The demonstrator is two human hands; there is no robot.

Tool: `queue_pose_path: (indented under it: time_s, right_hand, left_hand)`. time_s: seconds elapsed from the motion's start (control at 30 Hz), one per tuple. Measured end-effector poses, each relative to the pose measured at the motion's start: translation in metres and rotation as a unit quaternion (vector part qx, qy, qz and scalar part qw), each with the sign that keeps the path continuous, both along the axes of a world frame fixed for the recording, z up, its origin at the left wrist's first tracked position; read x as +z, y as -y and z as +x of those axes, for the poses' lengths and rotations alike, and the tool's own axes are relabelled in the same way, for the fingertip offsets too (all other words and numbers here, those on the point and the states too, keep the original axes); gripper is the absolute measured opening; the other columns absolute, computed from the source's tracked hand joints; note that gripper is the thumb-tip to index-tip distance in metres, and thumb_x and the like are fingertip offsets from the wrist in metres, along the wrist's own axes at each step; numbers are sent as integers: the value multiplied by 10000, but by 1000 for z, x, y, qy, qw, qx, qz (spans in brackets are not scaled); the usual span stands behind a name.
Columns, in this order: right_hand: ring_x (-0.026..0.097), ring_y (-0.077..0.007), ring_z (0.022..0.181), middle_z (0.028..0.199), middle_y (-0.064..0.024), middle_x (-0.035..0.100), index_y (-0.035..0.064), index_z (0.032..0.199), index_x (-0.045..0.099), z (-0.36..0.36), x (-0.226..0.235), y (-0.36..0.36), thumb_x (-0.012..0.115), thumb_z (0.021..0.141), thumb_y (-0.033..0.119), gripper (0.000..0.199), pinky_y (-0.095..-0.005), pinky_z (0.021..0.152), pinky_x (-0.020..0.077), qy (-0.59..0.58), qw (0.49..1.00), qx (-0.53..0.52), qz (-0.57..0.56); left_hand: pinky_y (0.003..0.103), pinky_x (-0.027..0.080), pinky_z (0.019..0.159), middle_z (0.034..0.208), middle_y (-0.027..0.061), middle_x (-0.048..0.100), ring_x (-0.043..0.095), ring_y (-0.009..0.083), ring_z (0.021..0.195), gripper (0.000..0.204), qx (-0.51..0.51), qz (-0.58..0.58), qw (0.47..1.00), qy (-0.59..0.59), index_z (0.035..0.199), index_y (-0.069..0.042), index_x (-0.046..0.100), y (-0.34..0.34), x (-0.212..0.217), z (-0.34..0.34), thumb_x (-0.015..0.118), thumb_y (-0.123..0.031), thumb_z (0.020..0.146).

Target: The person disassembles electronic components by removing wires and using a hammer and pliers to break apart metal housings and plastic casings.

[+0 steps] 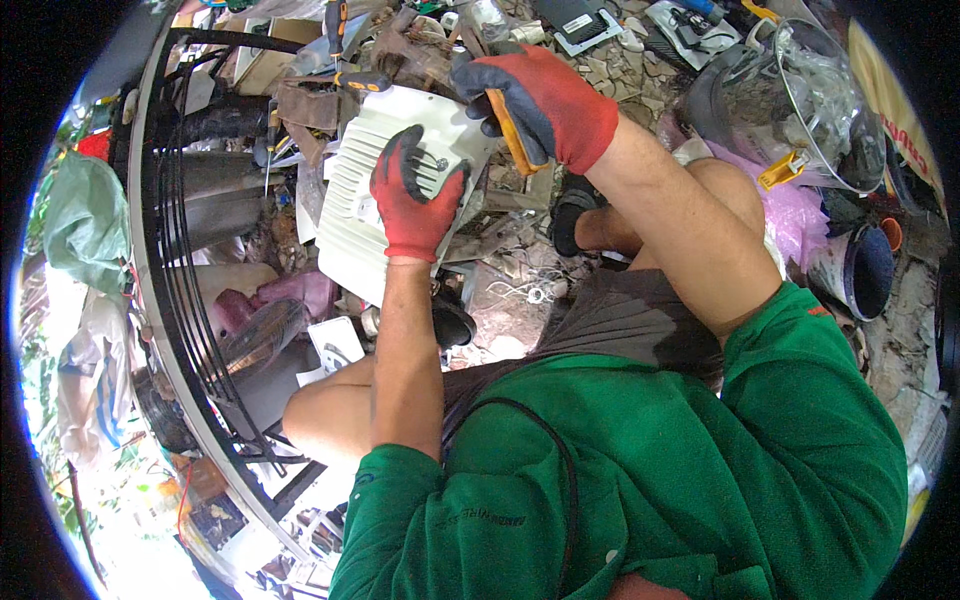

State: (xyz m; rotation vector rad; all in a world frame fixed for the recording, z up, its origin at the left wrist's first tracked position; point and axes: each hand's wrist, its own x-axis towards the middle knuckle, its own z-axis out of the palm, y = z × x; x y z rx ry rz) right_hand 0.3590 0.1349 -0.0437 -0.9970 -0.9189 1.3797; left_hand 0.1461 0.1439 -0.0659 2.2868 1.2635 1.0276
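Across the ribbed panel [352,180], my left fingers [406,150] lay apart; right fingers [482,78] clamped orange-handled tool [511,134]; slack pressure risked panel skidding.

The casing [350,205] is an off-white, shallow, box-like shell with rounded corners, its broad face turned up toward the wearer. Raised parallel ribs line its left side, while a smoother area lies to the right. It sits at a slant, its far end leaning rightward. The left hand [415,205] rests spread on its middle, covering part of the ribs; a small dark round detail shows between thumb and fingers, too small to identify. At the casing's far right corner, a narrow yellow-orange handle [512,135], slightly curved, stands slantwise in the right hand's [540,105] closed grip; its other end is hidden.
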Motion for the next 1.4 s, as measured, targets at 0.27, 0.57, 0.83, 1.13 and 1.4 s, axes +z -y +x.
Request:
queue_pose_path:
  time_s: [0.27, 0.57, 0.83, 1.13, 1.4]
  right_hand:
    - [574, -134, 597, 717, -50, 616, 43, 829, 678, -1, 2, -4, 644, 885, 367, 330, -282, 554, 474, -90, 993, -18, -72]
    - [561, -123, 590, 686, -42, 603, 47, 789, 662, -1, 4, -3, 615, 907, 365, 343, -278, 537, 444, -85, 994, -15, -63]
    - [548, -123, 581, 679, -45, 594, 41, 786, 657, 2, 0, -2, 595, 921, 368, 359, -279, 536, 435, -34, 999, 5, -6]
    - [561, -147, 549, 645, -53, 588, 48, 722, 656, 1, 1, -4, 659, 849, 254, 242, -298, 499, 472, -107, 994, -13, -33]
    - [564, -125, 600, 687, -38, 592, 56, 804, 666, 9, -5, -3, 632, 895, 350, 310, -278, 554, 457, -78, 997, 20, -9]
  left_hand:
    - [389, 468, 932, 1118, 124, 660, 606, 289, 1064, 274, 40, -19, 997, -57, 1001, -40, 702, -6, -13, -13, 747, -112, 742]
    - [366, 471, 925, 1025, 115, 672, 604, 283, 1059, 363, 40, 6, 995, -89, 1018, -29, 683, -8, -12, -18, 811, -195, 722]
    - [345, 449, 955, 1086, 117, 665, 589, 239, 1098, 313, -59, 38, 989, -127, 985, -21, 687, -10, -4, -20, 806, -112, 710]
    - [389, 416, 956, 1193, 141, 607, 578, 312, 1072, 335, -61, 44, 990, -123, 941, -51, 688, -10, -5, -19, 821, -212, 679]
    - [431, 359, 1021, 1099, 120, 655, 546, 315, 1143, 335, -28, -1, 999, -25, 1005, -65, 695, -6, -1, -6, 772, -195, 706]
